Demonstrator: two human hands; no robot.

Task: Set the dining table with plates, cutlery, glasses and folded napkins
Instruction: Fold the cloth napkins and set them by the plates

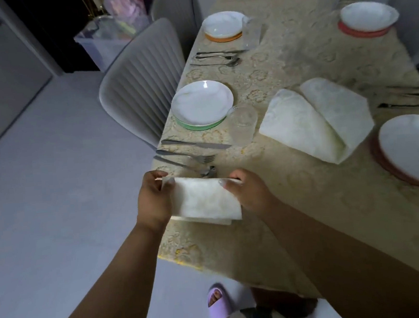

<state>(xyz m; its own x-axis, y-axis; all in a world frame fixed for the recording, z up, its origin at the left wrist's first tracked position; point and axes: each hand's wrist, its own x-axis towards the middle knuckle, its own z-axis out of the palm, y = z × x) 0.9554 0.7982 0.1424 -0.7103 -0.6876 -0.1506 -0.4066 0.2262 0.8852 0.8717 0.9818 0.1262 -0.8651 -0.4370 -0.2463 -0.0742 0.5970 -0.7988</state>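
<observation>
Both hands (202, 193) pinch an unmarked folded napkin (205, 199).

Home dining room: laid table (307, 201), padded chairs (138, 99).

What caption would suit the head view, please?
Both hands, left and right, hold a folded napkin near the green-mat plate.

Napkin (204, 199) was matt white cloth, soft, faintly mottled. Plates (202, 102) were glossy, smooth white ceramic; cutlery (192, 150) was dull grey metal; glass (243, 124) was clear and ribbed. Worktop (306, 189) carried a matt beige patterned cloth.
</observation>
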